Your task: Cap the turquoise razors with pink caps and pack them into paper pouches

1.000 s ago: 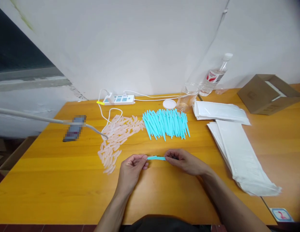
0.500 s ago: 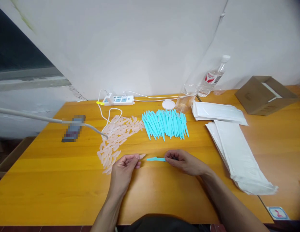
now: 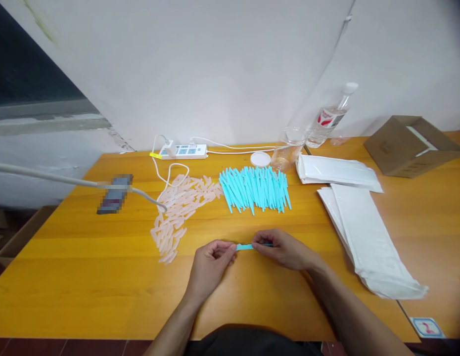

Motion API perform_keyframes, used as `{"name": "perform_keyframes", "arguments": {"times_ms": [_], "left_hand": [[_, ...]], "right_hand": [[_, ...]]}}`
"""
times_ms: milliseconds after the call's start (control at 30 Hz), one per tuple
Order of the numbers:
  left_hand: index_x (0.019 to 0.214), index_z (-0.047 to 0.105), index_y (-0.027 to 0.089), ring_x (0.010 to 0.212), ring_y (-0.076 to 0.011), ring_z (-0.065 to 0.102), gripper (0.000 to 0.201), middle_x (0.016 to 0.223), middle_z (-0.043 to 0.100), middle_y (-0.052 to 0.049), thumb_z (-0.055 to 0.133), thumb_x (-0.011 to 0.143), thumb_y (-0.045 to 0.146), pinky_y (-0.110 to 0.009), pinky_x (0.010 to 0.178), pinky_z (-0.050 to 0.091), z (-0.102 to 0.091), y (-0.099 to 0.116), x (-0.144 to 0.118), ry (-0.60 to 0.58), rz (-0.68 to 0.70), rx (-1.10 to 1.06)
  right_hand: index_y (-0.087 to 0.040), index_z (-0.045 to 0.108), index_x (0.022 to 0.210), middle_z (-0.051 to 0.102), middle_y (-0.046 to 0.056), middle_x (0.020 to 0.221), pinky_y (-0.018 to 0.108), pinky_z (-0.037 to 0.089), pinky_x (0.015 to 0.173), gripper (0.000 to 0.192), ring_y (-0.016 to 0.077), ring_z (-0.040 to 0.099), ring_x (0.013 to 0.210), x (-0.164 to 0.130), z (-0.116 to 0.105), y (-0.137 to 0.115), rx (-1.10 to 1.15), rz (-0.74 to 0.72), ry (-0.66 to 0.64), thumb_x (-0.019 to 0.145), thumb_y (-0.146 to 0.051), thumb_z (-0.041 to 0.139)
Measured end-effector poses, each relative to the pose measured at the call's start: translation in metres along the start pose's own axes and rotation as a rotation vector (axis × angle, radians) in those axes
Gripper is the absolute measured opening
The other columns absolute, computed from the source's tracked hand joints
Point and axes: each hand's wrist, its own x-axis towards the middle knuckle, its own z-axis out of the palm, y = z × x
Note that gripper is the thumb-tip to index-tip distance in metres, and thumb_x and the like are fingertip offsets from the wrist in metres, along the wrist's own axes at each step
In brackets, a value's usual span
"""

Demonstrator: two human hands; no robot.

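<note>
Blue stick (image 3: 245,246) btwn both hands.

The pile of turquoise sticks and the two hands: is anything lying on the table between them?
No. In the head view, only bare table separates the turquoise pile from the hands.

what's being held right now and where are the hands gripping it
A turquoise plastic stick: right hand pinches one end, left hand pinches the other.

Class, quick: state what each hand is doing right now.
Left hand: closed, pinching one end of the thin turquoise plastic stick.
Right hand: closed, pinching its other end.
</note>
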Motion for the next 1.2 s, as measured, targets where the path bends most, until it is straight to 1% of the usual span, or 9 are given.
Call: {"name": "perform_keyframes", "arguments": {"times_ms": [133, 233, 367, 500, 700, 833, 1000, 1100, 1200], "left_hand": [[0.093, 0.078, 0.021, 0.082, -0.0216, 0.067, 0.019, 0.085, 0.075, -0.007, 0.062, 0.095, 0.032, -0.035, 0.078, 0.05, 0.001, -0.003, 0.0, -0.004, 0.433, 0.506], [0.098, 0.076, 0.022, 0.091, -0.0237, 0.064, 0.018, 0.093, 0.073, -0.009, 0.058, 0.096, 0.025, -0.039, 0.084, 0.049, 0.002, -0.005, -0.001, 0.026, 0.602, 0.672], [0.12, 0.07, 0.022, 0.103, -0.0259, 0.063, 0.027, 0.111, 0.07, -0.012, 0.06, 0.095, 0.025, -0.042, 0.09, 0.049, 0.008, -0.007, -0.002, -0.003, 0.693, 0.719], [0.115, 0.072, 0.024, 0.099, -0.024, 0.063, 0.024, 0.109, 0.071, -0.01, 0.056, 0.098, 0.019, -0.04, 0.088, 0.051, 0.011, -0.009, 0.0, -0.116, 0.715, 0.718], [0.124, 0.068, 0.023, 0.102, -0.0235, 0.064, 0.03, 0.111, 0.07, -0.011, 0.058, 0.096, 0.019, -0.039, 0.089, 0.052, 0.006, -0.007, -0.004, -0.112, 0.695, 0.648], [0.128, 0.066, 0.026, 0.108, -0.0243, 0.064, 0.034, 0.115, 0.07, -0.01, 0.062, 0.095, 0.023, -0.038, 0.095, 0.051, -0.028, -0.001, -0.011, 0.038, 0.649, 0.635], [0.115, 0.072, 0.025, 0.102, -0.0234, 0.068, 0.024, 0.11, 0.072, -0.008, 0.061, 0.095, 0.032, -0.034, 0.092, 0.053, -0.11, -0.011, -0.019, 0.239, 0.513, 0.713], [0.11, 0.075, 0.028, 0.101, -0.0233, 0.07, 0.025, 0.111, 0.073, -0.006, 0.06, 0.095, 0.041, -0.032, 0.091, 0.054, -0.145, -0.022, -0.027, 0.163, 0.384, 0.846], [0.108, 0.076, 0.029, 0.102, -0.0231, 0.07, 0.029, 0.113, 0.073, -0.004, 0.056, 0.096, 0.045, -0.031, 0.089, 0.055, -0.15, -0.028, -0.031, 0.092, 0.264, 1.001]], "right_hand": [[-0.019, 0.073, 0.077, 0.062, 0.006, 0.078, 0.03, 0.038, 0.07, 0.033, 0.0178, 0.055, 0.076, 0.0, 0.008, 0.004, -0.357, -0.164, 0.167, 0.097, -0.036, 0.055], [-0.02, 0.075, 0.079, 0.064, 0.007, 0.079, 0.029, 0.04, 0.069, 0.029, 0.0184, 0.059, 0.075, 0.0, 0.011, 0.006, -0.42, -0.167, 0.182, 0.096, -0.032, 0.055], [-0.02, 0.073, 0.08, 0.069, 0.008, 0.083, 0.029, 0.043, 0.072, 0.031, 0.0196, 0.063, 0.078, 0.014, -0.002, -0.002, -0.495, -0.048, 0.378, 0.097, -0.035, 0.053], [-0.017, 0.075, 0.099, 0.072, 0.013, 0.097, 0.032, 0.044, 0.08, 0.033, 0.0245, 0.066, 0.09, 0.055, -0.028, -0.017, -0.675, 0.142, 0.659, 0.098, -0.042, 0.053], [-0.013, 0.074, 0.107, 0.074, 0.018, 0.102, 0.037, 0.046, 0.085, 0.032, 0.0303, 0.067, 0.1, 0.104, -0.048, -0.016, -0.612, 0.344, 0.691, 0.092, -0.037, 0.058], [-0.016, 0.075, 0.092, 0.076, 0.014, 0.094, 0.035, 0.046, 0.08, 0.023, 0.0289, 0.068, 0.094, 0.111, -0.052, -0.011, -0.505, 0.344, 0.685, 0.088, -0.032, 0.059], [-0.016, 0.07, 0.084, 0.073, 0.008, 0.08, 0.027, 0.045, 0.064, 0.024, 0.0187, 0.066, 0.072, 0.097, -0.066, -0.016, -0.289, 0.279, 0.664, 0.086, -0.037, 0.059], [-0.017, 0.063, 0.087, 0.069, 0.005, 0.076, 0.025, 0.044, 0.059, 0.028, 0.0141, 0.06, 0.064, 0.071, -0.069, -0.02, 0.066, 0.115, 0.544, 0.085, -0.044, 0.063], [-0.017, 0.061, 0.094, 0.067, 0.003, 0.079, 0.025, 0.044, 0.059, 0.036, 0.0123, 0.058, 0.063, 0.04, -0.061, -0.019, 0.368, 0.048, 0.258, 0.084, -0.05, 0.068]]}}
